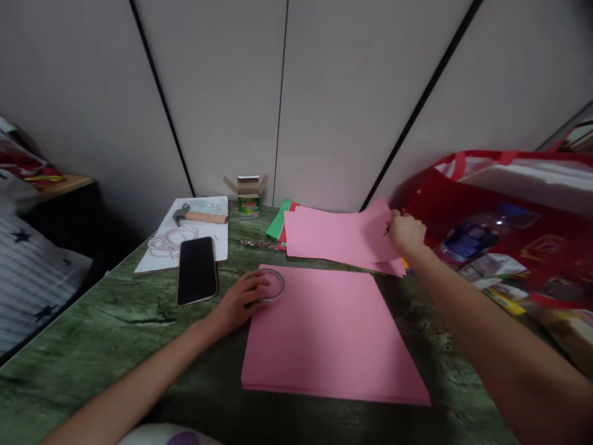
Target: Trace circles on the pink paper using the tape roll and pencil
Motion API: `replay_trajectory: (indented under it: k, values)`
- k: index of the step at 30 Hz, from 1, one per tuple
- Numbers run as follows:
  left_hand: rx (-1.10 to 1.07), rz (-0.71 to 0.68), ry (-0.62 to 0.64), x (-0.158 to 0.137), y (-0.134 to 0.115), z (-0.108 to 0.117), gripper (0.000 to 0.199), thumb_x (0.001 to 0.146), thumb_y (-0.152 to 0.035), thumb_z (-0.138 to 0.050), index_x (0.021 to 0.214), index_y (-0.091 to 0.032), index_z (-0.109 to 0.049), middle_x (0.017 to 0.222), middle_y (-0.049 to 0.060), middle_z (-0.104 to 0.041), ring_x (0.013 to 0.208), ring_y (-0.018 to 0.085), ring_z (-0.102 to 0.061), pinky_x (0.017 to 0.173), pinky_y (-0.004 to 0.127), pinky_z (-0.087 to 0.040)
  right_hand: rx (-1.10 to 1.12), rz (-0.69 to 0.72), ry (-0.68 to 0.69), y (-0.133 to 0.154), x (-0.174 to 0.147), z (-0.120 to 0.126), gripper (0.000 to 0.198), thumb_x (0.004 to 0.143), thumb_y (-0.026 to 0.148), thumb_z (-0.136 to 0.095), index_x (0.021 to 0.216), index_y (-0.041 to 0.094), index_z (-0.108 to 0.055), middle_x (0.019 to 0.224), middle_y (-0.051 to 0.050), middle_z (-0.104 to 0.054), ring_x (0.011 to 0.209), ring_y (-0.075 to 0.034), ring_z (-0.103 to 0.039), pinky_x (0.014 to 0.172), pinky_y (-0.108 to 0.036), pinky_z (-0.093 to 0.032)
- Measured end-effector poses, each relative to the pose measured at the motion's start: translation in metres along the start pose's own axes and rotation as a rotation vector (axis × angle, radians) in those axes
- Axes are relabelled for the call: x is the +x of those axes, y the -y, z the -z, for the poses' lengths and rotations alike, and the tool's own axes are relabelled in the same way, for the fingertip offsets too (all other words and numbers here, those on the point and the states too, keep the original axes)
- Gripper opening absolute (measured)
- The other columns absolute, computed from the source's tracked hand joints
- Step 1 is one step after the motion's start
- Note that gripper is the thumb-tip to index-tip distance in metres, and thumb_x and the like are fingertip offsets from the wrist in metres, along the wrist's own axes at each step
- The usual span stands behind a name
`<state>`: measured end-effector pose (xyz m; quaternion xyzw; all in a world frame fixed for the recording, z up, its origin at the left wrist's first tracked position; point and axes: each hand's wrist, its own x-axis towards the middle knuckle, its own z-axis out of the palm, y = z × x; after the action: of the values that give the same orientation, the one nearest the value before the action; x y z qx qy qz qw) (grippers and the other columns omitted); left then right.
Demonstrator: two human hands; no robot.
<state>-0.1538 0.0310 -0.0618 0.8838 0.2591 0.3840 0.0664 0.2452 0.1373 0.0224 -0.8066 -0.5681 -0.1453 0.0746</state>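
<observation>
My left hand (243, 298) rests at the upper left corner of a pink paper stack (333, 334). Its fingers curl over the near side of a thin grey ring (283, 286) that lies on the paper. Farther back, my right hand (407, 232) is closed around a thin, dark, pen-like stick (411, 203), blurred by motion. Beside those fingers, the raised corner of a second pile of pink sheets (333, 233) bends upward; whether the hand grips it too, I cannot tell. Green and red sheets (280, 221) stick out under that pile.
Left of the paper lie a black phone (197, 272), a hammer (201, 216) and pink bead strings (169, 242) on a white sheet. A small green box (249, 204) stands open by the wall. At right, a red bag (417, 191) and a plastic bottle (472, 238) crowd the edge.
</observation>
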Motion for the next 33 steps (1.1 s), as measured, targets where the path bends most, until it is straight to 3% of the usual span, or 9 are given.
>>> replay_trajectory:
  k: [3,5,8,10,16,21,25,29,33]
  values:
    - [-0.004,0.022,0.027,-0.001,-0.005,-0.004,0.010,0.085,-0.023,-0.059,0.089,-0.015,-0.064,0.104,0.010,-0.064,0.115,0.023,-0.052,0.090,0.044,-0.050,0.101,0.122,-0.155,0.009,-0.006,-0.008,0.035,0.090,0.026,-0.045,0.120,0.010,-0.052,0.112,-0.024,-0.058,0.105,-0.038,-0.054,0.070,-0.045,-0.048]
    - [-0.026,0.055,0.047,-0.001,-0.010,-0.006,0.010,0.084,-0.023,-0.060,0.088,-0.015,-0.064,0.104,0.011,-0.064,0.115,0.024,-0.051,0.090,0.043,-0.049,0.311,0.343,-0.206,0.024,-0.025,-0.013,0.033,0.089,0.027,-0.046,0.119,0.015,-0.053,0.114,-0.019,-0.059,0.104,-0.033,-0.055,0.075,-0.044,-0.049]
    - [-0.042,0.123,0.089,0.000,-0.021,-0.011,0.009,0.083,-0.024,-0.061,0.085,-0.015,-0.064,0.104,0.010,-0.063,0.116,0.024,-0.050,0.092,0.043,-0.048,0.673,0.800,-0.044,0.049,-0.068,-0.024,0.026,0.089,0.028,-0.048,0.113,0.021,-0.056,0.110,-0.012,-0.063,0.099,-0.025,-0.059,0.084,-0.039,-0.049]
    - [-0.046,0.175,0.089,0.000,-0.027,-0.013,0.008,0.083,-0.022,-0.061,0.084,-0.015,-0.064,0.105,0.010,-0.062,0.118,0.024,-0.048,0.094,0.044,-0.047,0.779,0.914,0.047,0.060,-0.094,-0.034,0.023,0.089,0.030,-0.050,0.109,0.022,-0.056,0.107,-0.010,-0.063,0.095,-0.023,-0.060,0.082,-0.038,-0.050]
    - [0.011,0.292,0.073,0.003,-0.040,-0.031,0.005,0.082,-0.020,-0.062,0.083,-0.017,-0.065,0.105,0.008,-0.062,0.120,0.024,-0.047,0.100,0.051,-0.040,0.858,0.857,0.044,0.045,-0.125,-0.056,0.016,0.090,0.024,-0.050,0.105,0.022,-0.056,0.097,-0.010,-0.060,0.089,-0.022,-0.057,0.077,-0.039,-0.049]
    - [0.039,0.272,0.109,0.013,-0.054,-0.048,0.006,0.083,-0.017,-0.059,0.084,-0.018,-0.065,0.109,0.008,-0.061,0.123,0.024,-0.044,0.104,0.053,-0.035,0.873,0.834,0.051,0.019,-0.127,-0.056,0.016,0.090,0.023,-0.051,0.105,0.022,-0.055,0.097,-0.009,-0.057,0.088,-0.021,-0.055,0.075,-0.037,-0.048]
    - [0.196,0.259,0.206,0.026,-0.062,-0.053,0.010,0.083,-0.012,-0.055,0.085,-0.018,-0.063,0.106,0.007,-0.061,0.120,0.028,-0.045,0.102,0.059,-0.033,0.856,0.839,0.040,0.012,-0.128,-0.056,0.017,0.090,0.021,-0.050,0.107,0.023,-0.054,0.100,-0.009,-0.057,0.093,-0.022,-0.054,0.078,-0.038,-0.048]
    - [0.440,0.194,0.355,0.033,-0.069,-0.055,0.029,0.082,-0.008,-0.049,0.108,-0.017,-0.060,0.113,0.011,-0.059,0.122,0.031,-0.043,0.102,0.059,-0.030,0.807,0.846,0.028,0.012,-0.128,-0.057,0.016,0.090,0.021,-0.050,0.105,0.023,-0.055,0.100,-0.009,-0.057,0.092,-0.022,-0.055,0.077,-0.039,-0.048]
    - [0.535,0.103,0.388,0.029,-0.072,-0.058,0.041,0.084,-0.009,-0.045,0.123,-0.016,-0.051,0.123,0.015,-0.054,0.124,0.033,-0.041,0.101,0.058,-0.031,0.736,0.854,0.016,0.016,-0.124,-0.056,0.013,0.090,0.022,-0.049,0.100,0.021,-0.058,0.094,-0.009,-0.058,0.087,-0.022,-0.056,0.073,-0.038,-0.049]
